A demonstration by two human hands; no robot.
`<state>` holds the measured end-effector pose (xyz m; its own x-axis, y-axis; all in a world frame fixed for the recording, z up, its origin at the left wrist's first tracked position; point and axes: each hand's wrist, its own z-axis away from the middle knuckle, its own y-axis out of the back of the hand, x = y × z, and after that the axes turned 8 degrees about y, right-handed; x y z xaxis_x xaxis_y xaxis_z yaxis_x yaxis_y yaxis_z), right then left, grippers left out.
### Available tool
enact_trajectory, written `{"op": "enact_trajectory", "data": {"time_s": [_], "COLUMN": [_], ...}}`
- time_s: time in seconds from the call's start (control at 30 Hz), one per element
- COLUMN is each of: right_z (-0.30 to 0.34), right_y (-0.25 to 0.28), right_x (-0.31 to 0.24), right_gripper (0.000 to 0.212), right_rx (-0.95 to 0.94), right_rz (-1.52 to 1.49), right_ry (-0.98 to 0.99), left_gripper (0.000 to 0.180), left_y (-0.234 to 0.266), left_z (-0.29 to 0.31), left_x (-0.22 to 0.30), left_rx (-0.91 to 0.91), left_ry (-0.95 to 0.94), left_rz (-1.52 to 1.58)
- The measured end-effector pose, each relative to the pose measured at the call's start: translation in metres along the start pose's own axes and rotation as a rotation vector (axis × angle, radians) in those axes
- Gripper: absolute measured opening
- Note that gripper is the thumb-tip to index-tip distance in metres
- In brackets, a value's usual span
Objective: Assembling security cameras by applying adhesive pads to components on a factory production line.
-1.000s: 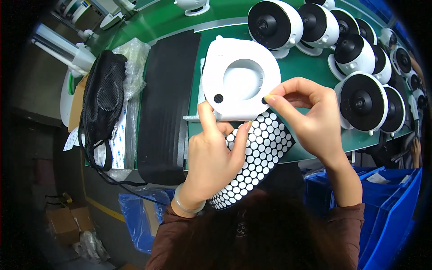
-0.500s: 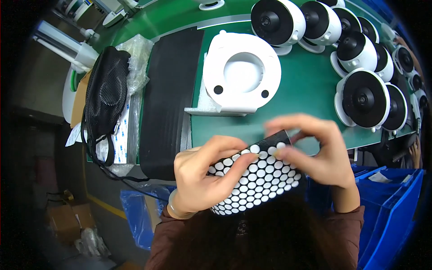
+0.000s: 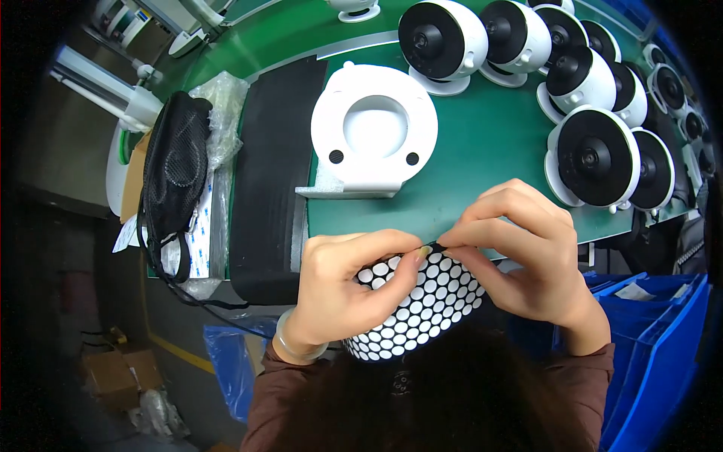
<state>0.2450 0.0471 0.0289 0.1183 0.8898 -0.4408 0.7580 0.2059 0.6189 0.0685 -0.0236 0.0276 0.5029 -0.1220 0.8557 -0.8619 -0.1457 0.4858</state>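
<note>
A black sheet covered with white round dots [image 3: 429,301] is held up in front of me, curving at its lower side. My left hand [image 3: 339,282] grips its left part, thumb across the dots and fingers behind. The thumb and fingertips of my right hand [image 3: 527,252] are pinched at the top edge of the sheet, close to the left fingertips. Whether a single dot is between them is hidden. Beyond my hands, a white ring-shaped housing [image 3: 327,117] rests on a grey foam block [image 3: 331,194]. Two small black round pads [image 3: 337,157] show on its near face.
Several white round cameras with black fronts [image 3: 591,158] stand at the right on the green table [image 3: 482,143]. Left of the housing lie a black mat [image 3: 271,166], a black mesh pouch [image 3: 181,151] and clear plastic wrap [image 3: 226,113]. Blue bins [image 3: 640,331] stand below right.
My right hand has moved left along the top edge and closed beside the left fingertips. The sheet has tilted slightly, and the view has shifted a little.
</note>
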Motion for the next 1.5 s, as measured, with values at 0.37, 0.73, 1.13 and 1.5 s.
{"op": "enact_trajectory", "data": {"time_s": [0.37, 0.73, 1.13, 1.5], "right_z": [0.001, -0.014, -0.057, -0.066], "right_y": [-0.005, -0.002, -0.002, -0.008], "right_x": [0.002, 0.005, 0.045, 0.045], "right_gripper": [0.022, 0.017, 0.016, 0.018], "right_rx": [0.021, -0.193, 0.158, 0.143], "right_rz": [0.195, 0.010, -0.388, -0.351], "right_ry": [0.166, -0.020, -0.465, -0.511], "left_gripper": [0.003, 0.002, 0.006, 0.005], "left_y": [-0.001, 0.000, 0.015, 0.020], "left_z": [-0.004, -0.003, -0.005, -0.012], "left_x": [-0.001, -0.004, -0.017, -0.027], "left_rx": [-0.076, -0.033, 0.159, 0.225], "left_ry": [0.195, 0.198, 0.255, 0.108], "left_rz": [0.281, 0.211, 0.148, -0.034]}}
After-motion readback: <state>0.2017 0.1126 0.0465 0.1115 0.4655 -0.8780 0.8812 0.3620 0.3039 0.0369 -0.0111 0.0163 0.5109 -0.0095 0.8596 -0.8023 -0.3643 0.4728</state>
